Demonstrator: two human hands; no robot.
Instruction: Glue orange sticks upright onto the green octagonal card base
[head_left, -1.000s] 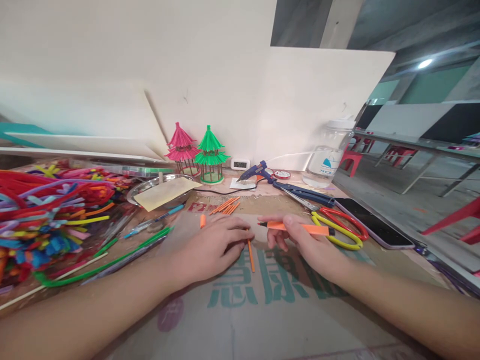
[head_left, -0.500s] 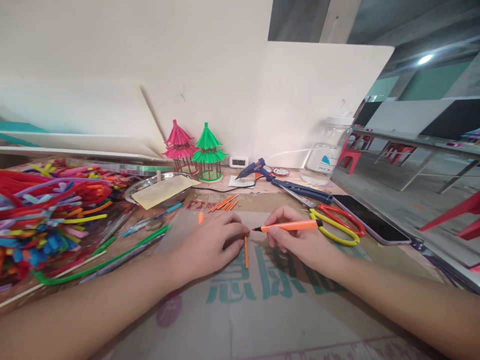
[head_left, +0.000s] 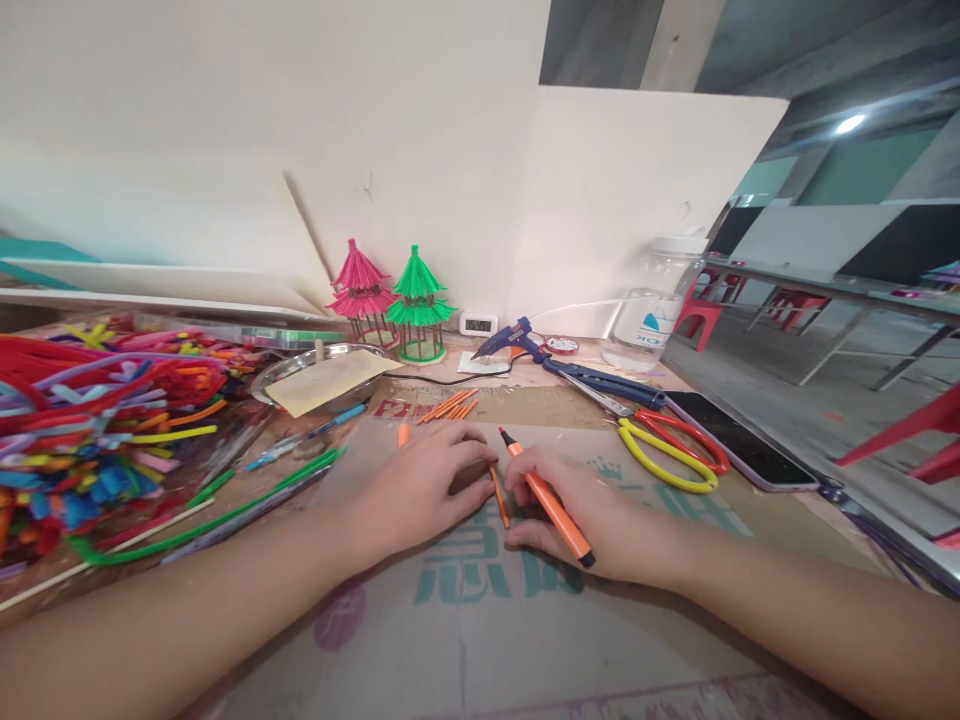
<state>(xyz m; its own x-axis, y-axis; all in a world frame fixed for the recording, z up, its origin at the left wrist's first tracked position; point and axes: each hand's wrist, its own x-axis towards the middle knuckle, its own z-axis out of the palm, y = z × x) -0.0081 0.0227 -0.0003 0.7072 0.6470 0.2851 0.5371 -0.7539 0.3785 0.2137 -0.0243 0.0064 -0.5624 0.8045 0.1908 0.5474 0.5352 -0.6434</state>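
My left hand [head_left: 435,475] rests low over the printed sheet [head_left: 465,650], its thumb and finger closed at the upper end of a thin orange stick [head_left: 501,500]. The stick slants down and right toward my right hand [head_left: 592,500]. In that hand lies an orange marker [head_left: 556,512], uncapped, its red tip pointing up and away, its black end toward me. Right thumb and fingers are near the stick's lower part; whether they touch it I cannot tell. An orange marker cap [head_left: 403,435] shows behind my left hand. Several more orange sticks [head_left: 450,405] lie beyond it.
Pipe cleaners [head_left: 97,430] are heaped on the left, near a metal dish [head_left: 262,385]. Red and green model pavilions [head_left: 420,310] stand at the back beside a small clock [head_left: 478,324]. A glue gun [head_left: 517,338], scissors [head_left: 667,475], phone [head_left: 742,440] and water bottle [head_left: 649,310] sit toward the right.
My right hand has turned and come closer to the stick. The marker has swung from nearly level to steeply slanted. The stick's lower end has shifted slightly right; my left hand barely moved.
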